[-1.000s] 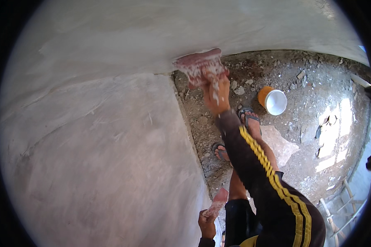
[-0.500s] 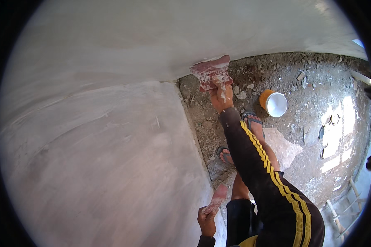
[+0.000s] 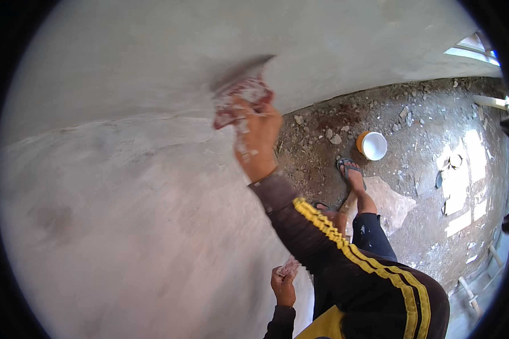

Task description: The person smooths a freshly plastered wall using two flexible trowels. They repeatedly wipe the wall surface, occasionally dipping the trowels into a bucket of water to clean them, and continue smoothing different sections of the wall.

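My right hand (image 3: 258,138), smeared with white plaster, is closed round a red putty spreader (image 3: 244,97) caked with white. The spreader's edge lies against the grey wall (image 3: 152,62), just above the corner where two plastered walls meet; motion blurs it. Low in the view, my left hand (image 3: 284,287) grips a smaller pinkish-red putty spreader (image 3: 289,267), partly hidden behind my right sleeve. That hand is close to the paler wall (image 3: 124,226) on the left.
An orange bucket (image 3: 372,146) with a white inside stands on the rubble-strewn floor. My sandalled feet (image 3: 352,169) are beside a flat pale slab (image 3: 387,206). Sunlit patches (image 3: 464,175) and pipes (image 3: 469,296) lie to the right. A window opening (image 3: 475,48) shows at upper right.
My right hand has moved up and left with its spreader, from the wall's foot near the corner onto the wall. My left hand still holds its spreader, now partly covered.
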Demonstrator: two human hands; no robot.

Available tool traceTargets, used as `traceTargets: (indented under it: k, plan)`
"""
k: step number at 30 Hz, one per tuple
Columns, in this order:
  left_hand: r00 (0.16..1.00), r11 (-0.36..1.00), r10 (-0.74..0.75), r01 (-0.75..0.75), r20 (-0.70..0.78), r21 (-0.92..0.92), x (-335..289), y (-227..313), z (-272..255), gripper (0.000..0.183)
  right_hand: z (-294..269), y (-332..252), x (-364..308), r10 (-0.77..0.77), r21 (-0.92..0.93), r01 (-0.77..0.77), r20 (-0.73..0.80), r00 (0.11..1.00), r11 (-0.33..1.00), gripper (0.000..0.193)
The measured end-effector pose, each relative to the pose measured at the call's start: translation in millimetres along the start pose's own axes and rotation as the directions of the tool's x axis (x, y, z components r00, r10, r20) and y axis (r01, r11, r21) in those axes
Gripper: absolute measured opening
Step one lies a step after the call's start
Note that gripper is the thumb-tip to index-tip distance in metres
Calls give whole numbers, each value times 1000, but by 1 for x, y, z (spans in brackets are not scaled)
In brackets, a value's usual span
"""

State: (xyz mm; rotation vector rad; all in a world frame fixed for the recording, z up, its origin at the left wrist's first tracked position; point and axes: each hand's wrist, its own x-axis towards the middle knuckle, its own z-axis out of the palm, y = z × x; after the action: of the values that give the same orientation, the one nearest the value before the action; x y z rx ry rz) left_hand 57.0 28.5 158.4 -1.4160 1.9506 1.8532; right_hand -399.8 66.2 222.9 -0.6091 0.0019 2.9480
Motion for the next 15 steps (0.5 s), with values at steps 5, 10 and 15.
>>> traceTargets:
  k: [5, 10, 15]
  plan:
    - [999, 995, 27, -29, 25, 97, -13, 10, -15, 20, 35, -2, -78, -207, -345, 269, 207, 956, 899, 18]
    - [1000, 1000, 23, -23, 19, 11, -12, -16, -18, 20, -123, 3, -16, -19, -233, -28, -198, 980, 972, 19]
    - [996, 996, -84, 84, -8, 39, -20, -45, -8, 23, -269, 48, 57, 121, -225, -207, -342, 932, 952, 18]
